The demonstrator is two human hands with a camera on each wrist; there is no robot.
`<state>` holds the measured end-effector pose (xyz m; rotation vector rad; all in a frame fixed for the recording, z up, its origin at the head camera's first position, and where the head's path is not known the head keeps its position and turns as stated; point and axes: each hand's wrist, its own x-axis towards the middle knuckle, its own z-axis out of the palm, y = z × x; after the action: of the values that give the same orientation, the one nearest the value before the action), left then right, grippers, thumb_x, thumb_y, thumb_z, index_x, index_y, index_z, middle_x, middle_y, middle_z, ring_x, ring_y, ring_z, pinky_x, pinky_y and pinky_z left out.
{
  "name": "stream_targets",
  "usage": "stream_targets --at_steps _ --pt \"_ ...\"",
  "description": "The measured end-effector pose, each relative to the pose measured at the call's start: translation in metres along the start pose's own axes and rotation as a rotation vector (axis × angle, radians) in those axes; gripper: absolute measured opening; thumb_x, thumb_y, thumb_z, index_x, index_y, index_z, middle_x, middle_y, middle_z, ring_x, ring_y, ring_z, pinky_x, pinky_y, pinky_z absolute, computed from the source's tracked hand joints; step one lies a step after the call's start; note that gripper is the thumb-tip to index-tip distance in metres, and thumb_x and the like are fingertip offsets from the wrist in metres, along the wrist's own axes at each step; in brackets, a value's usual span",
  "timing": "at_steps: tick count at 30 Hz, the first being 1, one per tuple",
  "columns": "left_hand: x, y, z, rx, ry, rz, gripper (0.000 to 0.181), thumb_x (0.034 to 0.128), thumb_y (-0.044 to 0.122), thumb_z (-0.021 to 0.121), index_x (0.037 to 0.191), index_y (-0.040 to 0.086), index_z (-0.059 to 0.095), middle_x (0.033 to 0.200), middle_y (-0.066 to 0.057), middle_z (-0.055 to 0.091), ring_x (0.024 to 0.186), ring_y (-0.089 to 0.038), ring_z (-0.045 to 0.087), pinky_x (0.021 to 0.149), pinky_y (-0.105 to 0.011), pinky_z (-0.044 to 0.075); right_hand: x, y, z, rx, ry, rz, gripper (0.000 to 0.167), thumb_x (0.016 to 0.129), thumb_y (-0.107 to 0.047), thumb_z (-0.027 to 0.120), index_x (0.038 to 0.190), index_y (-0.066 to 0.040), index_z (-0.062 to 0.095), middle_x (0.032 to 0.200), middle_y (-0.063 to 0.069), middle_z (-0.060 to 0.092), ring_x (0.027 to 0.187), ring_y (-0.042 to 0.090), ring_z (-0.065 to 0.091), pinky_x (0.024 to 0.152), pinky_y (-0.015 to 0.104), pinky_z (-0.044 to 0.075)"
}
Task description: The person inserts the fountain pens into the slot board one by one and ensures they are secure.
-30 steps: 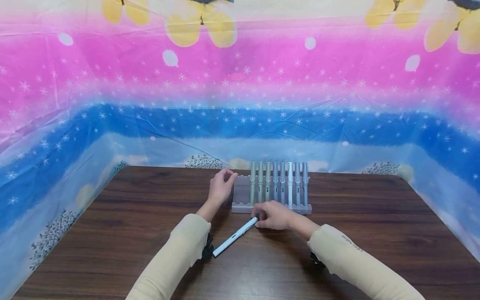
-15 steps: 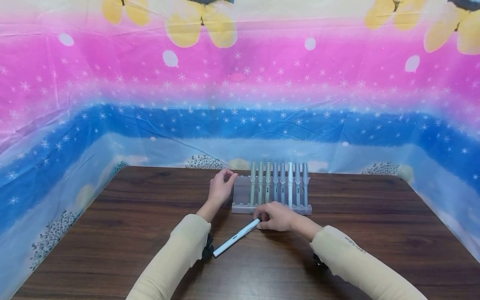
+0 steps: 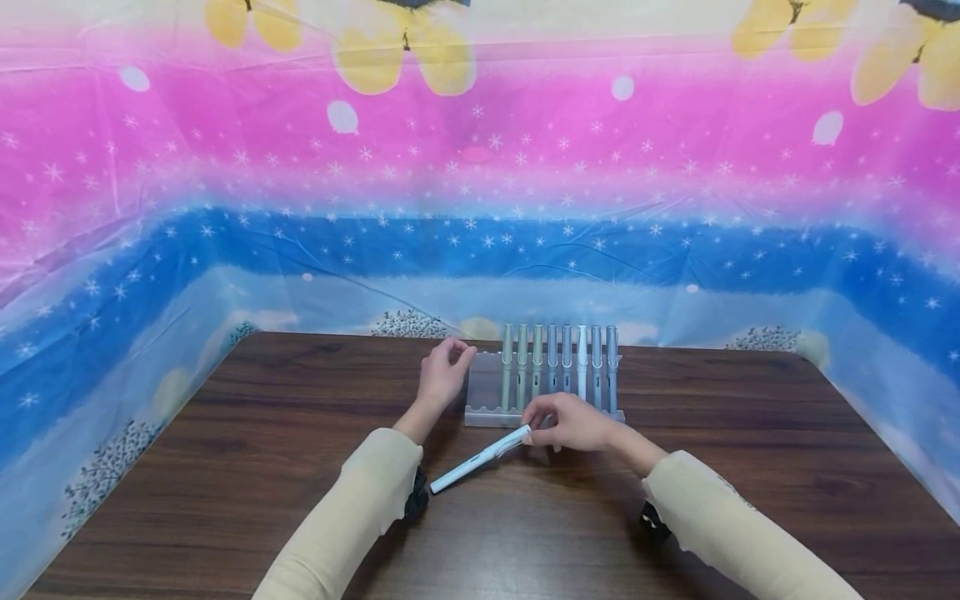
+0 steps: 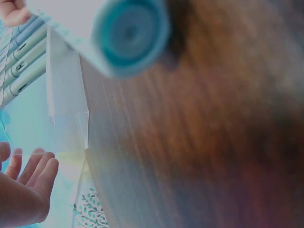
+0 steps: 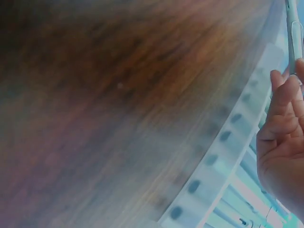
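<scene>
A pale blue-white fountain pen [image 3: 480, 460] slants above the wooden table in the head view, its clip end pinched between the thumb and fingers of my right hand [image 3: 573, 423]. Its other end [image 4: 130, 35] looms close and blurred in the left wrist view. Behind it stands a clear pen rack [image 3: 483, 387], where several fountain pens [image 3: 536, 367] lean side by side, greenish on the left, grey-blue and one white to the right. My left hand [image 3: 442, 371] holds the rack's upper left corner, thumb and fingers on either side of the clear panel. My right hand partly covers the rack's front ledge.
Brown wooden table [image 3: 225, 467] surrounds the rack. A printed pink and blue cloth [image 3: 480, 242] hangs behind and along both sides. Slots at the rack's left end hold no pens. A dark wrist camera [image 3: 417, 493] sits near the pen's lower end.
My right hand has moved right and slightly up with the fountain pen, whose lower end has risen and swung to a flatter slant. My left hand stays at the rack's corner.
</scene>
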<state>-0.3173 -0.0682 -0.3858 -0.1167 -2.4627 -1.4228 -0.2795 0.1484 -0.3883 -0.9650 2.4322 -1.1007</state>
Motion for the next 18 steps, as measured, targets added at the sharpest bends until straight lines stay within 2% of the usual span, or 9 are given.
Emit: stream_targets --at_steps 4,7,11,15,18 --pt "0.0 0.0 0.0 -0.001 -0.002 -0.005 0.018 0.0892 0.022 0.052 0.091 0.004 0.058 0.095 -0.01 0.06 0.09 -0.025 0.053 0.077 -0.039 0.041 -0.001 0.0 -0.005 0.103 0.038 0.01 0.016 0.081 -0.013 0.063 0.094 -0.006 0.058 0.084 0.003 0.059 0.055 0.021 0.053 0.051 0.033 0.048" --pt "0.0 0.0 0.0 0.0 -0.002 -0.014 0.018 0.0891 0.022 0.053 0.091 0.005 0.058 0.095 -0.01 0.06 0.091 -0.025 0.053 0.078 -0.039 0.041 -0.004 -0.005 -0.008 0.183 0.063 0.016 0.016 0.081 -0.007 0.062 0.095 -0.002 0.057 0.085 0.008 0.059 0.059 0.029 0.055 0.056 0.04 0.048" --pt "0.0 0.0 0.001 0.0 -0.001 -0.018 0.017 0.089 0.021 0.053 0.091 0.005 0.058 0.095 -0.01 0.06 0.091 -0.025 0.054 0.078 -0.039 0.041 -0.009 -0.021 -0.014 0.256 0.095 0.002 0.014 0.081 -0.001 0.06 0.094 0.002 0.057 0.086 0.018 0.059 0.061 0.035 0.055 0.059 0.047 0.046" --pt "0.0 0.0 0.001 0.003 0.002 -0.011 0.018 0.089 0.022 0.053 0.091 0.004 0.058 0.094 -0.01 0.06 0.09 -0.025 0.054 0.078 -0.039 0.041 -0.013 -0.034 -0.019 0.294 0.134 -0.011 0.013 0.08 0.003 0.057 0.093 0.003 0.055 0.089 0.028 0.058 0.057 0.027 0.055 0.056 0.039 0.045" --pt "0.001 0.0 0.001 0.007 0.005 -0.009 0.019 0.0889 0.022 0.053 0.09 0.004 0.058 0.095 -0.011 0.06 0.091 -0.025 0.054 0.078 -0.039 0.041 -0.013 -0.037 -0.021 0.305 0.168 -0.022 0.013 0.08 0.004 0.055 0.093 0.005 0.054 0.088 0.027 0.058 0.055 0.03 0.054 0.055 0.033 0.043"
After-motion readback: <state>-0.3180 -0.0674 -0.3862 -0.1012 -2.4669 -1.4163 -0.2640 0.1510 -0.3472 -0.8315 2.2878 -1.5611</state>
